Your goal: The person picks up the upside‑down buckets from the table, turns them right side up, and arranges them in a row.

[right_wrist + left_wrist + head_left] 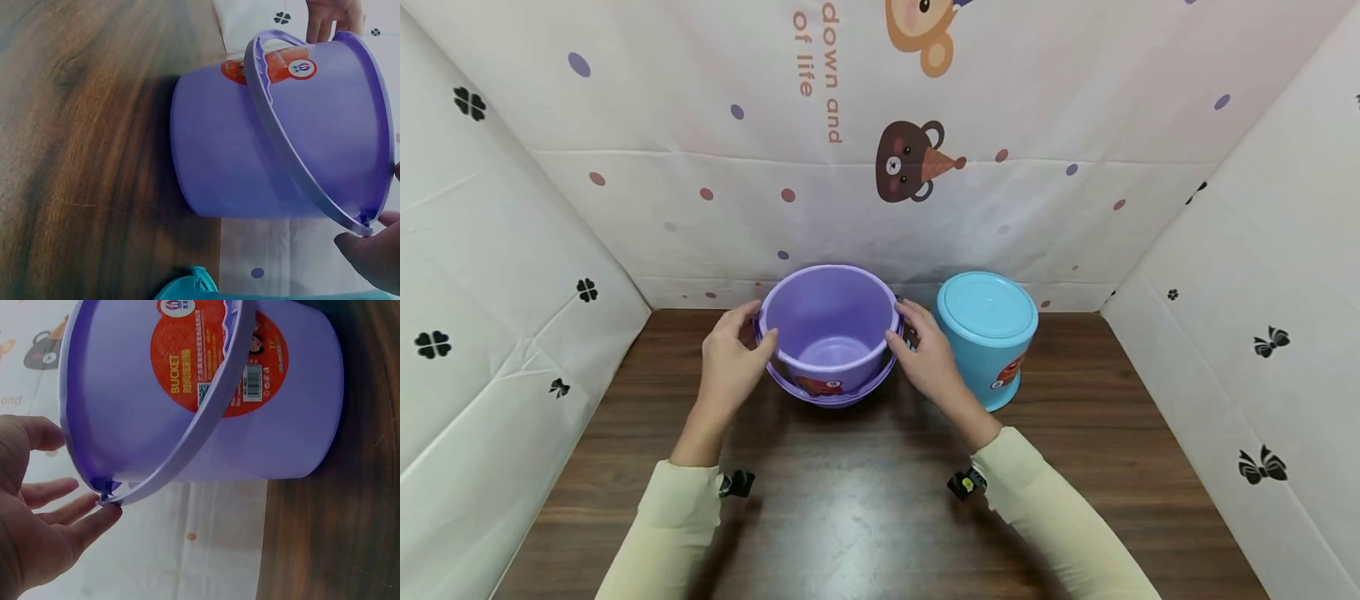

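Head view shows the purple bucket [827,300] between both hands, its mouth facing up, near the patterned backdrop [850,225] at the far side of the tabletop [835,508]. It looks to stand upright, though the contact under its base is hard to confirm.

It is likely light for its bulk: thin moulded plastic, fairly stiff in the wall, a little springy at the rim [827,366], smooth enough to slip under dry fingertips, and not fragile. The best hold is probably at opposite sides of the rim, by the hinges, with the thumbs over the edge. The handle [209,415] hangs loose across the front, over the red label [181,369], and may swing.

The left hand [730,367] is at the bucket's left side, thumb and fingers apart, touching the rim and hinge. The right hand [934,362] mirrors it on the right, digits also spread at the rim and hinge; how firmly either presses, I cannot tell. Just beyond the right hand stands a blue container [981,354], apart from the bucket.
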Tool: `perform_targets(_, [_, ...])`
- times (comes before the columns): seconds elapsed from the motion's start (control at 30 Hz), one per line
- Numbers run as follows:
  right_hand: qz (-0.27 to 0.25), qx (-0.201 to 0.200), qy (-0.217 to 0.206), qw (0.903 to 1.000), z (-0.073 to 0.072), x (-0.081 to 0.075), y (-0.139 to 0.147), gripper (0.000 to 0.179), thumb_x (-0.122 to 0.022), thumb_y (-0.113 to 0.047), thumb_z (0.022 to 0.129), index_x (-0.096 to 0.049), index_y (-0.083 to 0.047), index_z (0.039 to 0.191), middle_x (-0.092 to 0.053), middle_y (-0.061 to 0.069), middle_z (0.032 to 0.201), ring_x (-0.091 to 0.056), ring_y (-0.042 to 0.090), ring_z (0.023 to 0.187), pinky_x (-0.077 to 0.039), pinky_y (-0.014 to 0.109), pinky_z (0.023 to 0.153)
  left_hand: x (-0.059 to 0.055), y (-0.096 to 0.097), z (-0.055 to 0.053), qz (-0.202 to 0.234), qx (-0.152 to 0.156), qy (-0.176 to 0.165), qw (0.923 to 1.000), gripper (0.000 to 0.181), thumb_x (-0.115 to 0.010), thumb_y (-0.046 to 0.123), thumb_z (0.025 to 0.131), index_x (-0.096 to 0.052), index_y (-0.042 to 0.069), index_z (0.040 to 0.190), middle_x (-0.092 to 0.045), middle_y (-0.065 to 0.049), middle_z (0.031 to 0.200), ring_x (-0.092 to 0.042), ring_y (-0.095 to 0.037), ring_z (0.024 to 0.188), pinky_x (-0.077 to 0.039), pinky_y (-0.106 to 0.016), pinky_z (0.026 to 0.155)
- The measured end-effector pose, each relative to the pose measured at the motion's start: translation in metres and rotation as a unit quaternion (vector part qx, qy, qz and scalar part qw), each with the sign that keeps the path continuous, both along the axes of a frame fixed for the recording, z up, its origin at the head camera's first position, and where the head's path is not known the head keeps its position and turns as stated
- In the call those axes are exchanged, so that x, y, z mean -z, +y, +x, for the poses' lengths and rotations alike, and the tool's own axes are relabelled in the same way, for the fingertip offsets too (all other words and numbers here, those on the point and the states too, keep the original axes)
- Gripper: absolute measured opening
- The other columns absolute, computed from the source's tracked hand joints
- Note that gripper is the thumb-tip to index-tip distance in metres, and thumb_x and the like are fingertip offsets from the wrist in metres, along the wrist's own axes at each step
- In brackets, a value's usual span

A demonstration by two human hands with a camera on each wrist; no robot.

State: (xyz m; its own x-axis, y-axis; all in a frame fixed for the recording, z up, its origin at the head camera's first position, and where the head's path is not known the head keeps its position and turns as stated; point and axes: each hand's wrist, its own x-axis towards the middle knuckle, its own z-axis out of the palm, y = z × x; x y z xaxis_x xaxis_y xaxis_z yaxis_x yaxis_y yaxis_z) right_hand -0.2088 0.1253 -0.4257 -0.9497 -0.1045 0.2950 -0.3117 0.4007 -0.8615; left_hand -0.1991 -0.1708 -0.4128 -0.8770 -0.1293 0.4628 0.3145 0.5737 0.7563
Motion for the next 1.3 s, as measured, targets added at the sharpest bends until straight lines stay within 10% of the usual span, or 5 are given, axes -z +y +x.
perform_targets(0.37, [0.033,0.022,-0.01,0.9992,0.007,-0.006,-0.003,0.054,-0.069,-0.019,0.098,-0.055,-0.002,0.147,-0.047,0.012,0.156,-0.057,0.029,0.135,-0.053,0.036,0.108,0.004,0.002,0.002,0.007,-0.014,-0.013,0.9998,0.043,-0.077,0.008,0.086,-0.069,-0.002,0.128,-0.068,-0.02,0.125,-0.069,-0.032,0.109,-0.059,-0.041,0.088])
perform_targets(0.73, [0.056,0.035,-0.001,0.9978,0.008,-0.008,-0.008,0.056,-0.068,-0.023,0.098,-0.054,-0.003,0.148,-0.048,0.013,0.157,-0.054,0.026,0.14,-0.052,0.035,0.108,0.012,0.007,-0.007,0.112,-0.001,-0.027,0.9933,0.042,-0.071,0.0,0.09,-0.066,-0.004,0.132,-0.068,-0.023,0.131,-0.068,-0.037,0.12,-0.056,-0.04,0.101])
perform_targets(1.3, [0.071,0.046,-0.014,0.9963,-0.005,-0.012,-0.009,0.056,-0.067,-0.026,0.098,-0.055,-0.004,0.148,-0.049,0.016,0.157,-0.056,0.025,0.137,-0.053,0.037,0.108,0.013,0.006,-0.014,0.095,-0.009,-0.014,0.9954,0.039,-0.072,0.004,0.091,-0.069,-0.003,0.129,-0.066,-0.019,0.137,-0.064,-0.034,0.127,-0.054,-0.041,0.106])
